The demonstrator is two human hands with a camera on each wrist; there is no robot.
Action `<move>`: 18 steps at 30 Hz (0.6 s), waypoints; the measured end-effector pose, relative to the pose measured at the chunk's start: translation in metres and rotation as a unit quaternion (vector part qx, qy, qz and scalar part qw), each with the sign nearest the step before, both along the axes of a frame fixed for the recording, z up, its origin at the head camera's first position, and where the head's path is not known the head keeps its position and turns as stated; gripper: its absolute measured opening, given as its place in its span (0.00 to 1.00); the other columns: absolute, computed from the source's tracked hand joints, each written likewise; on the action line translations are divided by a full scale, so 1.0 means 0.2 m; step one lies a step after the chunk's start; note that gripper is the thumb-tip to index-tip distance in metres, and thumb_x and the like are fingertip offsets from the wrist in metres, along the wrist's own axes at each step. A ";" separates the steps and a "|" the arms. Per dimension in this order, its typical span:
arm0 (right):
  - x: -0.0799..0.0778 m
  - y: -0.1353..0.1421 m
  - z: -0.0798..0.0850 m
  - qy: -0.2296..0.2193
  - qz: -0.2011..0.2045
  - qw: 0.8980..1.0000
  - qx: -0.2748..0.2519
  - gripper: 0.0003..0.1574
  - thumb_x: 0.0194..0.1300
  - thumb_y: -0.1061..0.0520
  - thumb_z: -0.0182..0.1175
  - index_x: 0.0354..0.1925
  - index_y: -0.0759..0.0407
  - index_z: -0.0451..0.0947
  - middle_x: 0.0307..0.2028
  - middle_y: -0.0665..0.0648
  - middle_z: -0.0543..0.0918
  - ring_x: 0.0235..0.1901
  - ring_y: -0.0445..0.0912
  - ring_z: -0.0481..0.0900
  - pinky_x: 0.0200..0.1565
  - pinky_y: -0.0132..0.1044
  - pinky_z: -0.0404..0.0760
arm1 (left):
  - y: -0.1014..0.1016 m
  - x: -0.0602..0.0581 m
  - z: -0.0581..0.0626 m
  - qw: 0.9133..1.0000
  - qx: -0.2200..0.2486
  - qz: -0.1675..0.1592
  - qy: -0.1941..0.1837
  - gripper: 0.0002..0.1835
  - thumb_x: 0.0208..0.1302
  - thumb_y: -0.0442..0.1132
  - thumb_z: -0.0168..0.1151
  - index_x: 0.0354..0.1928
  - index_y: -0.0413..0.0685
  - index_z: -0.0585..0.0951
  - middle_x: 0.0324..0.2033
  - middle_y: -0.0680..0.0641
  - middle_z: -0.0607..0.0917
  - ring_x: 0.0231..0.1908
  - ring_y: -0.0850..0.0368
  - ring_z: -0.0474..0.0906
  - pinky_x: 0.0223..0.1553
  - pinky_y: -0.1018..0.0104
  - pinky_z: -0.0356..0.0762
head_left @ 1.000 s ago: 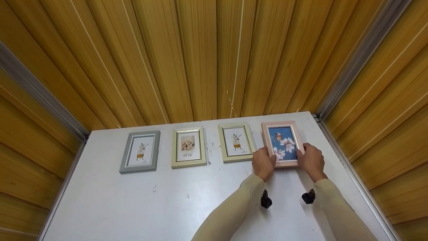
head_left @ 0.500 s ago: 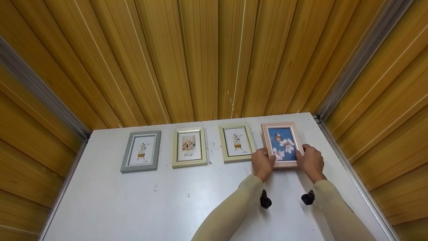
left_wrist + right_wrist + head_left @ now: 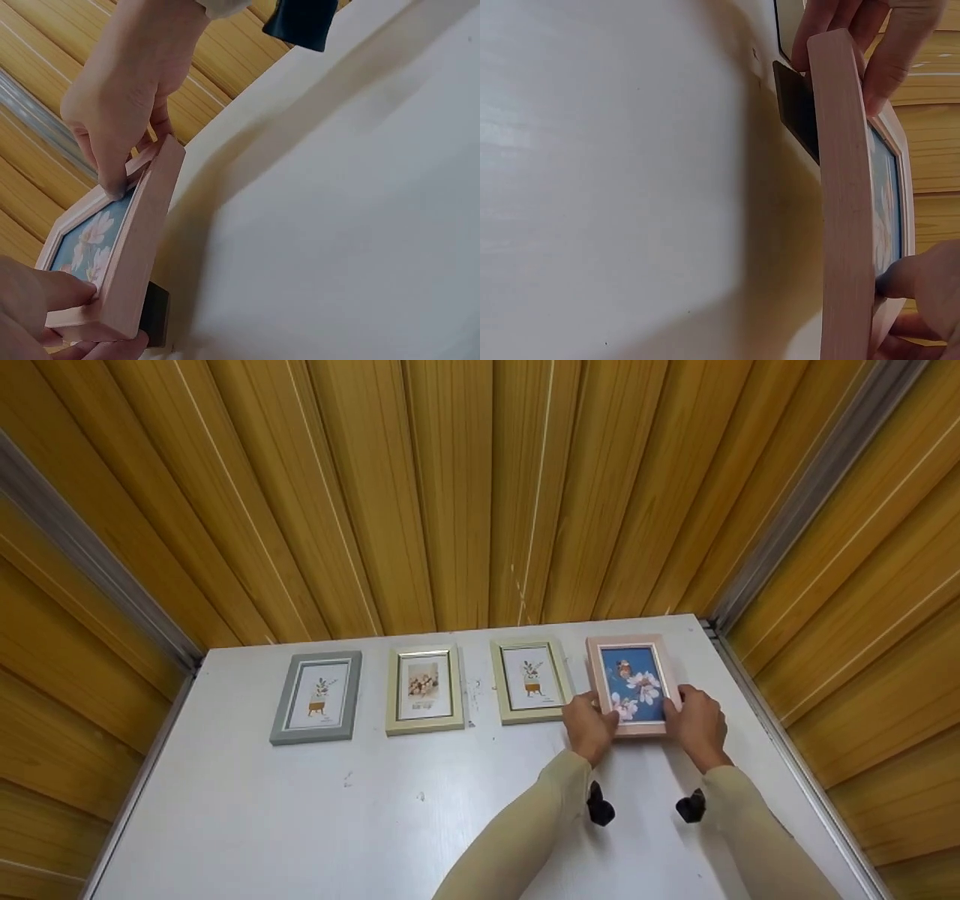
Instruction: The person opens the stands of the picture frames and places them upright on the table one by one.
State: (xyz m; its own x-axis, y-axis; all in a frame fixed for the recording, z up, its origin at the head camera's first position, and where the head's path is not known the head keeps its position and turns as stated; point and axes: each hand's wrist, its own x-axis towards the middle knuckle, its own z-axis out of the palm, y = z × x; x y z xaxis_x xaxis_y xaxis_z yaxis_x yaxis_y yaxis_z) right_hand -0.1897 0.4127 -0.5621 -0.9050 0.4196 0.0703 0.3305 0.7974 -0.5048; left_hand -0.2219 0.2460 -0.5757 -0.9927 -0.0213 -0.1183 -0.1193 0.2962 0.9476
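Observation:
Both hands hold a pink picture frame with a blue picture of white blossoms, in front of the white board at its upper right. My left hand grips the lower left side, thumb on the front, and my right hand does the same on the lower right. In the left wrist view the right hand pinches the far corner. A dark flat stand juts from the frame's back towards the board in the right wrist view. The fingers behind the frame are partly hidden.
To the left, in a row along the board's upper edge, are a grey picture frame and two pale yellow ones, the middle frame and the nearer frame. Wood-look panels rise behind, with metal edge strips at the sides.
Almost nothing differs. Both hands keep their grip on the pink picture frame, which stays in place apart from a tiny shift of the whole view.

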 end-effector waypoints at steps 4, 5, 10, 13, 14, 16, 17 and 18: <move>0.01 -0.01 0.02 -0.006 -0.001 1.000 -0.007 0.29 0.74 0.54 0.60 0.63 0.73 0.73 0.53 0.75 0.81 0.46 0.65 0.81 0.43 0.58 0.79 | 0.00 -0.01 0.01 1.000 -0.019 0.017 -0.019 0.20 0.54 0.27 0.75 0.51 0.39 0.88 0.43 0.44 0.90 0.44 0.55 0.84 0.48 0.58 0.83; 0.01 -0.01 0.02 -0.008 -0.002 1.000 -0.009 0.30 0.74 0.53 0.60 0.64 0.73 0.73 0.54 0.74 0.81 0.46 0.65 0.81 0.43 0.58 0.79 | 0.00 -0.01 0.02 0.999 -0.018 0.020 -0.027 0.21 0.54 0.27 0.75 0.52 0.39 0.87 0.44 0.44 0.89 0.45 0.55 0.84 0.50 0.58 0.83; 0.01 -0.01 0.07 -0.001 -0.010 1.000 -0.023 0.31 0.74 0.52 0.61 0.65 0.72 0.72 0.55 0.73 0.80 0.46 0.63 0.80 0.44 0.56 0.79 | 0.00 0.00 0.04 0.997 0.032 0.032 -0.056 0.24 0.53 0.26 0.75 0.55 0.40 0.86 0.44 0.43 0.89 0.42 0.55 0.85 0.45 0.59 0.85; 0.01 -0.01 0.08 0.007 -0.012 0.999 -0.031 0.30 0.74 0.53 0.60 0.65 0.72 0.72 0.55 0.74 0.80 0.47 0.64 0.79 0.45 0.57 0.78 | 0.00 0.00 0.05 0.995 0.069 0.042 -0.052 0.24 0.52 0.24 0.74 0.55 0.41 0.86 0.39 0.44 0.89 0.36 0.58 0.85 0.36 0.62 0.85; 0.01 -0.01 0.07 0.008 -0.013 0.999 -0.035 0.30 0.74 0.53 0.60 0.65 0.73 0.72 0.55 0.74 0.80 0.47 0.64 0.79 0.46 0.57 0.78 | 0.00 0.00 0.06 0.995 0.076 0.046 -0.044 0.24 0.51 0.24 0.74 0.54 0.41 0.87 0.36 0.45 0.90 0.34 0.58 0.85 0.34 0.62 0.85; 0.01 0.00 0.06 0.009 -0.014 0.999 -0.038 0.29 0.74 0.53 0.59 0.64 0.73 0.72 0.55 0.74 0.80 0.48 0.65 0.79 0.47 0.58 0.78 | 0.01 0.00 0.07 0.995 0.080 0.051 -0.026 0.24 0.51 0.23 0.74 0.52 0.42 0.87 0.31 0.47 0.89 0.31 0.59 0.83 0.30 0.63 0.83; 0.01 0.00 0.06 0.010 -0.015 0.999 -0.042 0.29 0.74 0.54 0.59 0.63 0.73 0.73 0.55 0.74 0.80 0.49 0.65 0.79 0.47 0.58 0.78 | 0.01 0.01 0.07 0.995 0.078 0.052 -0.017 0.24 0.50 0.23 0.74 0.52 0.42 0.88 0.29 0.48 0.88 0.29 0.60 0.82 0.28 0.64 0.81; 0.01 0.00 0.05 0.011 -0.017 0.999 -0.046 0.28 0.74 0.54 0.59 0.63 0.73 0.73 0.55 0.74 0.80 0.49 0.65 0.79 0.47 0.58 0.77 | 0.01 0.01 0.08 0.996 0.074 0.052 -0.008 0.23 0.50 0.24 0.75 0.51 0.43 0.88 0.27 0.49 0.88 0.27 0.61 0.81 0.26 0.65 0.80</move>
State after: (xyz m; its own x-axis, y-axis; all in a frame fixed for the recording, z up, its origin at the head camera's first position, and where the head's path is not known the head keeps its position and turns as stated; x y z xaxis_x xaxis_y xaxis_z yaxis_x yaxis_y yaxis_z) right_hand -0.1874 0.4126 -0.5525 -0.8890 0.4550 0.0504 0.3438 0.7363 -0.5829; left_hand -0.2202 0.2476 -0.5602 -0.9839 -0.1058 -0.1441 -0.1580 0.1379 0.9778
